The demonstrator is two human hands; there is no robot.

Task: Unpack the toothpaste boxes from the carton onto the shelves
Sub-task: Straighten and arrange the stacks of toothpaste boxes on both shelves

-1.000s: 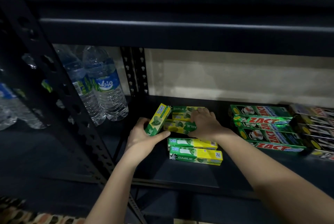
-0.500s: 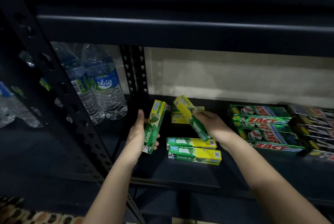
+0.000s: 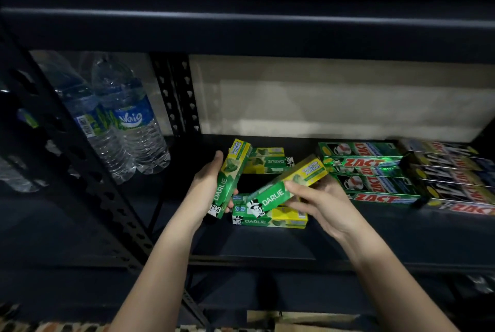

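Dark metal shelf (image 3: 267, 247), dimly lit, carrying green-and-yellow Darlie toothpaste boxes (image 3: 270, 219) stacked near. Since a second ago, right hand (image 3: 325, 204) gripping a second box (image 3: 288, 184), lifted and tilted; left hand (image 3: 209, 184) clasping an upright box (image 3: 231, 179). Restacking likely underway.

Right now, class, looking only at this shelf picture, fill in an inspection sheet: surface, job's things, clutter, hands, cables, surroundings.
Surface: dark metal shelf, dimly lit.
Job's things: one Darlie box in left hand; one Darlie box in right hand; shelved Darlie boxes at the back and front Darlie boxes lying flat.
Clutter: Zact boxes stacked to the right; water bottles in the left bay.
Hands: left hand grips its box nearly upright; right hand holds its box tilted.
Cables: nothing seen.
Surroundings: pale back wall; perforated upright.
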